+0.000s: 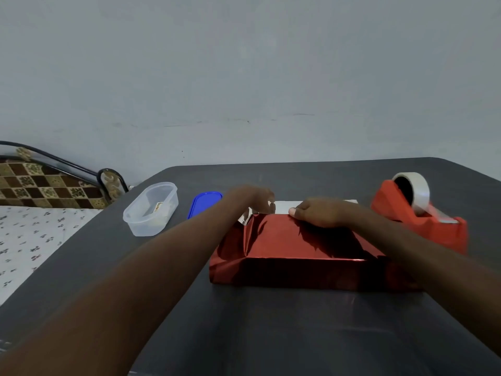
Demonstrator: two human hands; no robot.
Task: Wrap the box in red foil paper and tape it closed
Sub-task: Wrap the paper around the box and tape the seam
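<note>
So, the box [301, 256] sits lower centre-right of frame on the dark surface [271, 335], red foil paper [284, 237] already folded over its top and near side. Right hand [322, 213] lies on the far top edge, fingers bent, likely pinning the flap; the pale underside strip shows behind it. Left hand [257, 199] is blurred at the far left corner, grip unclear. Tape dispenser [417, 213] sits right, within reach. Count: one box, one dispenser, one clear tub [151, 210], one blue lid [204, 203], two hands.

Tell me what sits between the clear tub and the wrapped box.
In the head view, a blue lid lies on the table between the clear tub and the foil-wrapped box; the left forearm crosses in front of it.
</note>
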